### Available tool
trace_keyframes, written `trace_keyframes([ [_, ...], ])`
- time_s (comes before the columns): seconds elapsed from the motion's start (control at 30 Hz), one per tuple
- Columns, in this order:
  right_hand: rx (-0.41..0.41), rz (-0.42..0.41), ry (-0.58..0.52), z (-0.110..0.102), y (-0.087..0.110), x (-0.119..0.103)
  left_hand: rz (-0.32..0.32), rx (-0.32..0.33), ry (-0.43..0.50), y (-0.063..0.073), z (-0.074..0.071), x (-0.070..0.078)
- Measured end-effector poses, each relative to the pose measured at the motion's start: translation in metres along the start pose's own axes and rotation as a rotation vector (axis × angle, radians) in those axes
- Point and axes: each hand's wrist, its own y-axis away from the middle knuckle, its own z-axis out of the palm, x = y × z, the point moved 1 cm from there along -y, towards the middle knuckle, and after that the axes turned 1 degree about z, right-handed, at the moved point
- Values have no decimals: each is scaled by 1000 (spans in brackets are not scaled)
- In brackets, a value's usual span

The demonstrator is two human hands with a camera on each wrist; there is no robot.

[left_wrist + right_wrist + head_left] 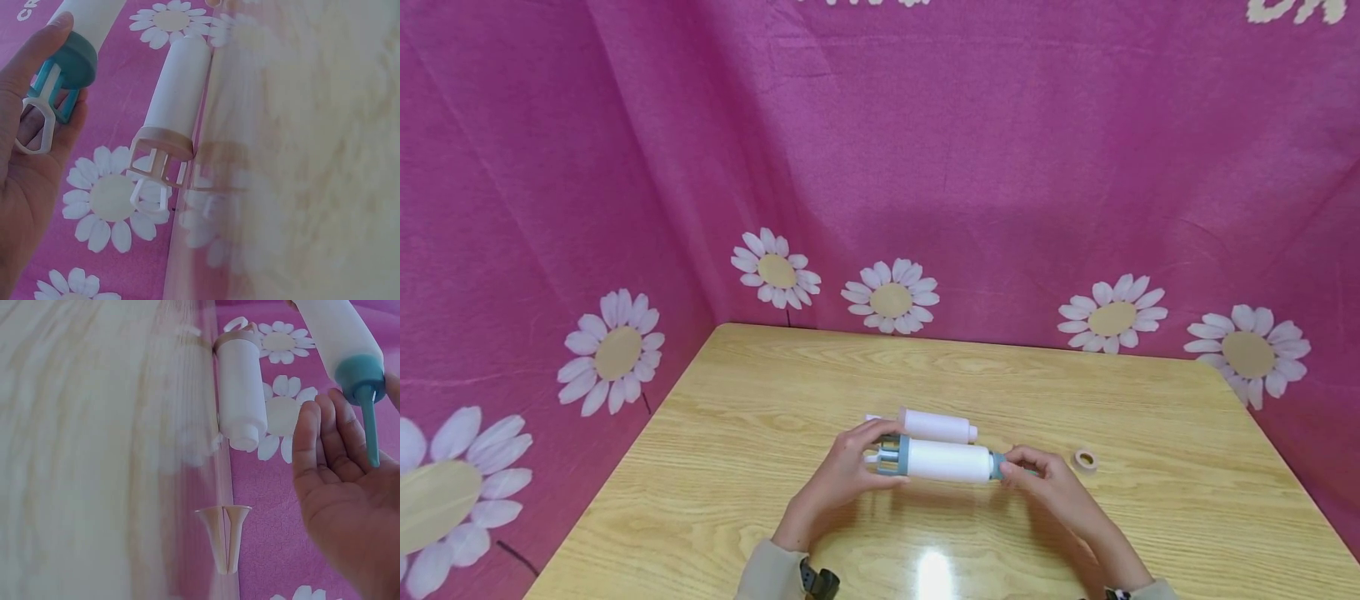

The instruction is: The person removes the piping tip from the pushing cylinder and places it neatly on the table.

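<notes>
A white icing syringe (949,461) with teal ends is held sideways above the table between both hands. My left hand (848,464) grips its teal collar (80,59), thumb on one side and fingers underneath; a white loop handle (44,130) sticks out there. At the other end my right hand (1051,483) pinches the teal nozzle cap (359,370), its slim tip (370,434) pointing past the palm. A second white syringe (936,426) with a beige collar (164,141) lies on the table just behind.
To the right of my right hand sits a small beige cone-shaped nozzle (1085,461) on the glossy wooden table (775,375). Pink cloth (1000,167) printed with daisies hangs behind the table and along its sides.
</notes>
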Motion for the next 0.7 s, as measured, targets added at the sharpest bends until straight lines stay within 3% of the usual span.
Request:
trace_keyframes([
  [0.17,35,-67,2,2,-1,2,1,4,1,1,0,-2],
  [0.47,74,-314,1,4,-3,7,-17,5,5,1,-1,-2],
  [0.7,89,-391,-1,5,-3,7,-22,1,3,0,0,-3],
])
